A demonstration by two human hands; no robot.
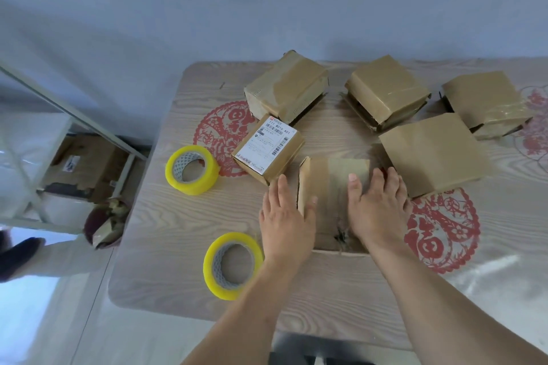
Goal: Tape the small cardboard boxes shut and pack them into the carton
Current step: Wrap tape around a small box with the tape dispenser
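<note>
both hands are flat on the small box (329, 187) at the centre of the frame; the left hand (286, 216) lies with straight fingers along the box's left edge, its thumb over the raised left flap (304, 184); the right hand (376, 207) is spread palm-down on the box's right half, fingers reaching toward its far right edge; neither hand pinches anything; the step in hand looks like pressing the flaps closed ahead of taping.

five other small boxes sit on the wooden table (166, 246); a labelled box (268, 148) just upper left of the held one; three tape-wrapped boxes across the top, left (287, 86), middle (385, 89) and right (486, 101); a plain box (433, 154) to the right of centre, near the right hand's fingertips.

two rolls of yellow tape lie untouched; one (192, 169) at centre left, the other (232, 265) at lower centre, just beside the left wrist; the next move probably needs one hand to keep the flaps down while the other fetches the nearer roll; a larger cardboard box (86, 166) shows at the left of the frame, whether it is the carton i cannot tell.
</note>
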